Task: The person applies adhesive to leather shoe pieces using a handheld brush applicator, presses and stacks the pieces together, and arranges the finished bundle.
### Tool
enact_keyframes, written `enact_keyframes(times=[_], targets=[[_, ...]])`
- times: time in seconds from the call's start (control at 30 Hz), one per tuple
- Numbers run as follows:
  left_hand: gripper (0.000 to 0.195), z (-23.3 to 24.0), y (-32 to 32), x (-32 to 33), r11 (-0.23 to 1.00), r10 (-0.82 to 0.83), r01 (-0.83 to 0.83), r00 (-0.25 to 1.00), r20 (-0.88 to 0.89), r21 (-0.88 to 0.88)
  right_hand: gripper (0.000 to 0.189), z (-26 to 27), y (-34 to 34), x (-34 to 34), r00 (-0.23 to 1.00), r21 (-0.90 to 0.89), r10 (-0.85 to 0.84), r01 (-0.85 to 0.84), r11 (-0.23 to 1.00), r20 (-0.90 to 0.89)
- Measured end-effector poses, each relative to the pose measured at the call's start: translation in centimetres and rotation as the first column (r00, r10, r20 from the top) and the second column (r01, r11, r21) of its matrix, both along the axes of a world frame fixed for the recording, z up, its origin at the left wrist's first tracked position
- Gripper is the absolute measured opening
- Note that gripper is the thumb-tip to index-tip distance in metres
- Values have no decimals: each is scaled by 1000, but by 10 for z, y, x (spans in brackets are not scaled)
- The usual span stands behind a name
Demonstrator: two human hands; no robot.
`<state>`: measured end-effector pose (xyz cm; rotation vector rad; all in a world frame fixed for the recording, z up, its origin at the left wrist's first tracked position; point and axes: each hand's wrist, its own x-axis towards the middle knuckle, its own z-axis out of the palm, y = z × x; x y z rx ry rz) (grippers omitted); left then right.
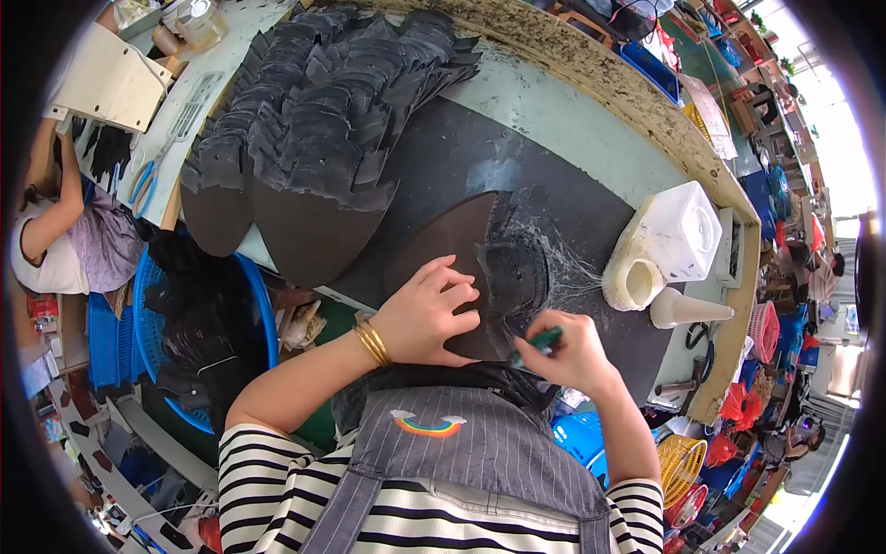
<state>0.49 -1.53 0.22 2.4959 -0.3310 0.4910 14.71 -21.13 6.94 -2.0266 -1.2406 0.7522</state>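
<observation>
My left hand (pixel 432 315) presses down with spread fingers on a stack of dark brown-black cut sheet pieces (pixel 443 246), which look like shoe parts. Between the fingertips of my right hand (pixel 567 353) is a small green tool (pixel 545 341), partly hidden; its kind is unclear. It is at the near right edge of the pieces. Whitish strands, like glue, stretch from the pieces to a glue-crusted pot (pixel 623 277). Beyond my left hand lie overlapping rows of similar dark pieces (pixel 318 239), fanned out on the table.
A black mat (pixel 443 152) covers part of the table, bordered by a raised stained edge (pixel 623 79). A white plastic jug (pixel 682 225), a pale cone (pixel 685 308) and a hammer (pixel 678 388) are at right. Blue-handled scissors (pixel 144 188), a blue basket (pixel 266 311) and another person (pixel 76 235) are left.
</observation>
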Motion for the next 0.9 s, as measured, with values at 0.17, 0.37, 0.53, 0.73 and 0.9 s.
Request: enact_keyframes(times=[0.17,0.37,0.53,0.73,0.9], targets=[[47,5,2,-3,1000,0,0,999,-32,4,6,30,9,27,891,291,-329,420,859,-313],[46,6,2,-4,999,-20,17,998,-65,-43,14,-21,98,49,980,554,-149,50,831,135],[43,11,2,-4,998,-21,17,997,-76,-63,15,-18,97,46,993,463,47,-93,881,109],[41,7,8,-10,999,-15,11,990,-137,-32,11,4,99,61,952,475,-227,105,874,207],[31,11,4,-5,909,-2,-59,990,-144,-413,15,43,-16,-10,991,125,134,-133,983,0]])
